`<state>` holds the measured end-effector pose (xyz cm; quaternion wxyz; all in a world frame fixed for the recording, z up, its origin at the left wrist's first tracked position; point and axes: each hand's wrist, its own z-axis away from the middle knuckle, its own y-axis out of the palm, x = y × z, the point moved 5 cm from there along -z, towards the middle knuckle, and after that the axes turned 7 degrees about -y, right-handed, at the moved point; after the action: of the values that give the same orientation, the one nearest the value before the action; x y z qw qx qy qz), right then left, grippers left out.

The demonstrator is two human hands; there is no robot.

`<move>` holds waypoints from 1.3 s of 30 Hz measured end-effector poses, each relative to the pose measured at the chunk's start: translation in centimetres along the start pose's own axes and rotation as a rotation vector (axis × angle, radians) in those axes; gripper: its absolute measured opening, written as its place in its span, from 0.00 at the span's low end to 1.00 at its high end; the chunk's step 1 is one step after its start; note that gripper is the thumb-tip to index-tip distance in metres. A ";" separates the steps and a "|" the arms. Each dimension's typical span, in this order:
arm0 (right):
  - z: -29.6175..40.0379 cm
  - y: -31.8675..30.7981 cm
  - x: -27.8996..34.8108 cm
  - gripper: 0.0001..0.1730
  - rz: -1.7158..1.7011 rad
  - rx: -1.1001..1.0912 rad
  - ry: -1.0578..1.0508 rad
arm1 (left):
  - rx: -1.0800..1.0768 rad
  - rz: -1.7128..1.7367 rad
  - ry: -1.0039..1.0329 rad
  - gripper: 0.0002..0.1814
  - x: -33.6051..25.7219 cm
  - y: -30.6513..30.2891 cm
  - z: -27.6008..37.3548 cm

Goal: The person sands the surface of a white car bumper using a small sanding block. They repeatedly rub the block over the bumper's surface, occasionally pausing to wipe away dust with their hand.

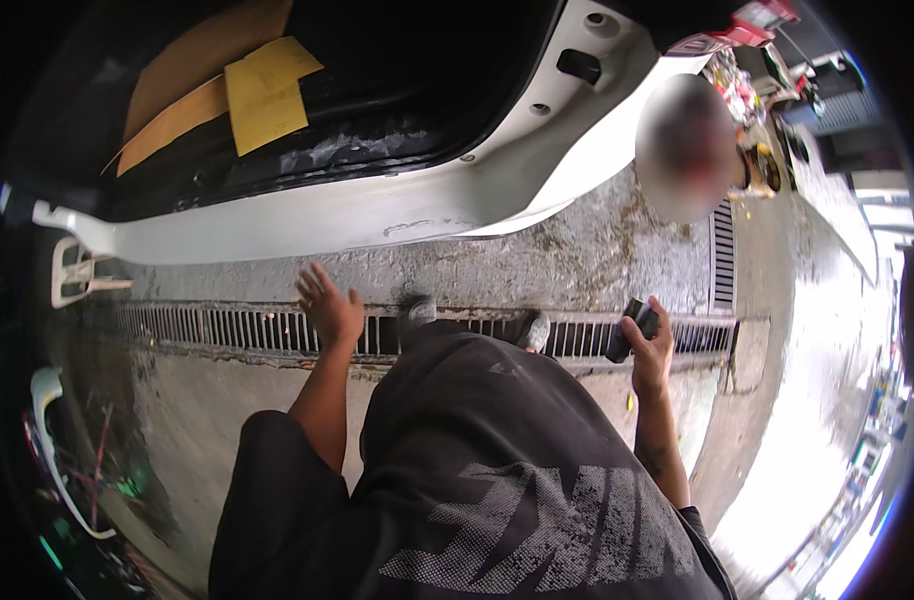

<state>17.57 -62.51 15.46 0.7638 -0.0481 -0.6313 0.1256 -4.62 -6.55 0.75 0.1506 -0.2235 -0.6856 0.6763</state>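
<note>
My left hand (332, 307) is raised in front of the white rear sill (292, 225) of a vehicle body, fingers apart and holding nothing. A gap shows between the hand and the sill. On the other side, my right hand (653, 337) grips a small dark block (620, 346), its exact kind not clear. Above the sill is the black interior (397, 75) of the open vehicle. Two yellow paper sheets (269, 109) lie in there over a brown sheet (194, 67). The sill's surface has a scuffed patch near its right bend.
Underfoot, a metal drain grate (224, 330) crosses the wet concrete floor (487, 277). A pale plastic chair (71, 274) stands at the far left, with a curved white part (46, 435) below it. A red tail light (727, 37) sits top right, near a blurred patch.
</note>
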 end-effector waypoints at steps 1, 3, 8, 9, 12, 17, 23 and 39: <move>-1.0 0.2 0.4 0.44 -0.069 0.033 0.019 | 0.118 0.110 -0.005 0.46 -1.0 -0.3 1.2; -3.1 1.4 1.4 0.43 -0.115 0.165 0.077 | 0.346 0.320 -0.009 0.41 -3.0 -1.4 3.9; -5.9 6.7 5.3 0.46 0.013 0.593 -0.187 | 0.946 1.257 -0.103 0.25 -23.1 -9.9 16.1; -5.7 7.7 6.4 0.45 -0.041 0.706 -0.244 | 1.062 1.440 -0.206 0.23 -25.5 -11.0 18.1; -4.8 9.3 8.4 0.48 -0.245 0.885 -0.160 | 1.026 1.592 -0.166 0.22 -28.3 -12.5 19.6; -3.9 8.5 9.5 0.43 -0.689 1.018 0.313 | 0.834 1.529 -0.240 0.18 -26.8 -16.4 20.4; -1.9 7.5 7.3 0.33 -0.521 1.205 0.369 | 0.744 1.423 -0.284 0.17 -25.1 -18.0 22.2; -6.9 -0.3 -3.9 0.30 -0.532 0.599 0.418 | 0.475 1.322 -0.518 0.20 -10.8 -13.2 17.7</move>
<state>23.67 -63.16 10.45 0.8607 0.3148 -0.3899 0.0897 -5.77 -27.06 14.23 -0.4091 -0.3840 -0.2573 0.7867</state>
